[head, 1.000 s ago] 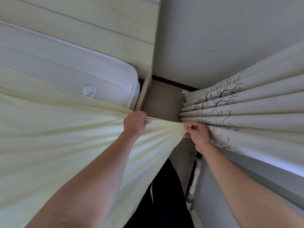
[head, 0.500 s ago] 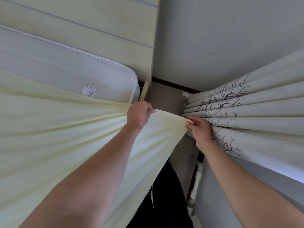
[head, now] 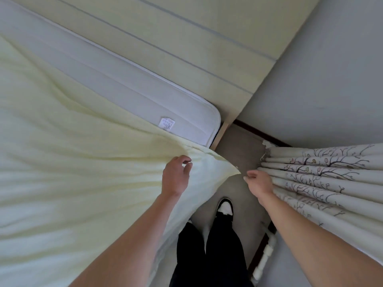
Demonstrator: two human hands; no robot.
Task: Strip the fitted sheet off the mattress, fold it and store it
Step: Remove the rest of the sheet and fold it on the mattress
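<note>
Lying loose over the mattress [head: 128, 94], pale yellow sheet [head: 72, 162], pulled off the corner, its point hanging past the bed edge above the floor [head: 238, 146]. Bare white mattress corner exposed beside the headboard [head: 186, 34], small label [head: 166, 124] on it just above the sheet's edge. Hovering over the sheet near that point, left hand [head: 176, 177], fingers loosely curled, grip relaxed and pinching nothing. Just right of the sheet's tip, right hand [head: 259, 183], fingers slack, grip likewise spread and holding nothing; touching the tip or not, cannot tell. Pressed against the back of the right hand, pleated curtain [head: 323, 179] with a branch print. Below, dark trousers [head: 207, 255] and one shoe [head: 224, 207] on the floor, white pipe [head: 265, 257] along the wall.
</note>
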